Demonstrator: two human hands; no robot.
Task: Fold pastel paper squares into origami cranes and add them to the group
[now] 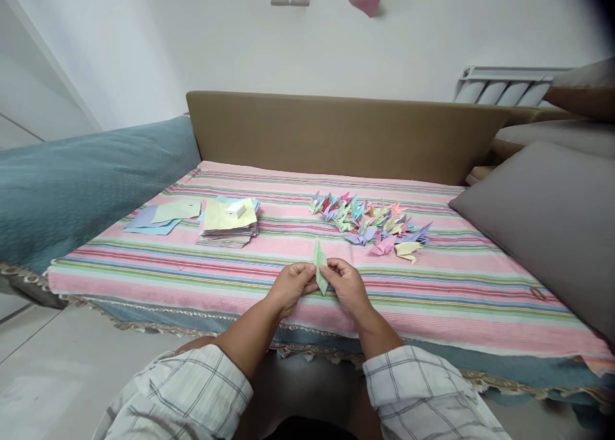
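A pale green folded paper (319,260), narrow and pointed at top and bottom, stands upright between my hands above the striped cloth. My left hand (294,284) pinches its left edge between thumb and fingers. From the other side, my right hand (346,286) grips its right edge the same way. Past my right hand lies a pile of folded paper cranes (365,219) in many colours. The nearest of them are a pink crane (383,245) and a pale yellow crane (408,250).
A stack of coloured paper (225,232) with a small white block (236,209) on top sits to the left, beside loose sheets (161,217). Grey cushions (542,228) border the right side, a blue armrest (96,184) the left, and a brown backrest (336,136) the back.
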